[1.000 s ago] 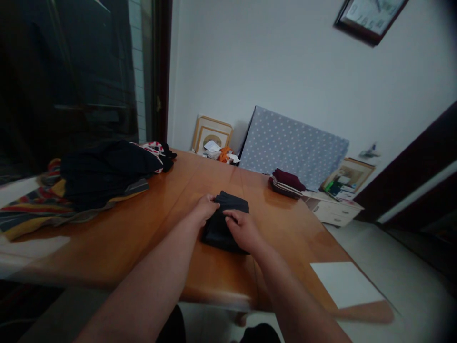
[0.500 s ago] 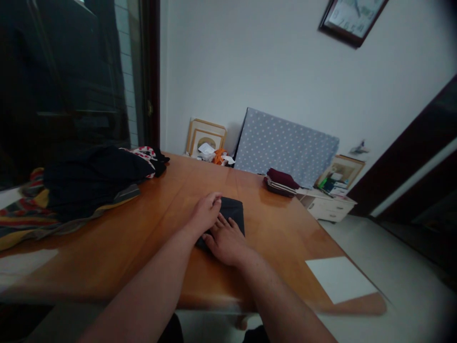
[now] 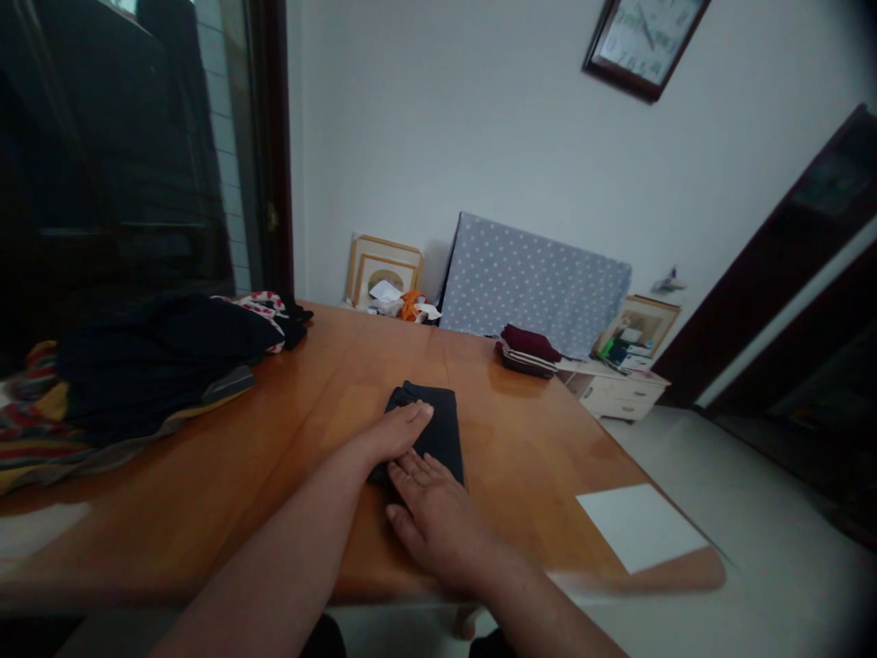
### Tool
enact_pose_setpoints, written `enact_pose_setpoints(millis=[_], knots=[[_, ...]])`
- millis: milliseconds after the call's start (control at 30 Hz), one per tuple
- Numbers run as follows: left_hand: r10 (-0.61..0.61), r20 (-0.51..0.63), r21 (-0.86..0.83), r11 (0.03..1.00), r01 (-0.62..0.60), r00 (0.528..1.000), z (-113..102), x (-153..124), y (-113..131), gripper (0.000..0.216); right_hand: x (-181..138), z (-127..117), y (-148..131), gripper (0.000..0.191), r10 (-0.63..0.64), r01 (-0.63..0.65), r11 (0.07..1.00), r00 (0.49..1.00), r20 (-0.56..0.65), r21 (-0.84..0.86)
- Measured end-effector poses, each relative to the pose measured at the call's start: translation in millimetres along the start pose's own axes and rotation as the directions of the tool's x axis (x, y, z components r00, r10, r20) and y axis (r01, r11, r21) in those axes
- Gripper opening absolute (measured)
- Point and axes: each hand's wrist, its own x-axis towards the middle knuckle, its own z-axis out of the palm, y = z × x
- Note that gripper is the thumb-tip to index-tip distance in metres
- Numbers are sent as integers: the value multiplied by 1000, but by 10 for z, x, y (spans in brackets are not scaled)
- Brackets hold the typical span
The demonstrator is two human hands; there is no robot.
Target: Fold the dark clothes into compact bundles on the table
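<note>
- The right hand had slid back toward the table edge, fingers flat and open, holding nothing.
- The left hand stayed flat on the folded black cloth, gripping nothing.

I am sitting at a wooden tabletop in a dim room; a clock is hanging on the white wall, a dark window is looming beside me.

A wooden table carries a dark folded cloth, heaped clothes, a maroon stack and white paper.
</note>
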Motion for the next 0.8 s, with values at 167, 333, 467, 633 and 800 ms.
enact_pose_setpoints(millis=[167, 333, 467, 633, 800], knots=[[61, 133, 369, 924, -106, 989, 100, -21, -37, 66, -84, -98, 248, 38, 143, -45, 909, 968, -208, 414], [103, 93, 425, 895, -133, 990, 137, -73, -26, 76, 240, -329, 674, 40, 330, -152, 911, 826, -457, 384], [97, 77, 458, 881, -121, 992, 133, -106, 17, 77, 593, -313, 974, 48, 245, -200, 967, 904, -350, 158], [58, 47, 502, 862, -74, 997, 137, -137, 69, 82, 825, -106, 1324, 57, 373, -368, 928, 921, -111, 61], [23, 33, 510, 860, -36, 999, 166, -116, 65, 85, 797, -41, 1433, 55, 431, -431, 902, 900, -64, 21]])
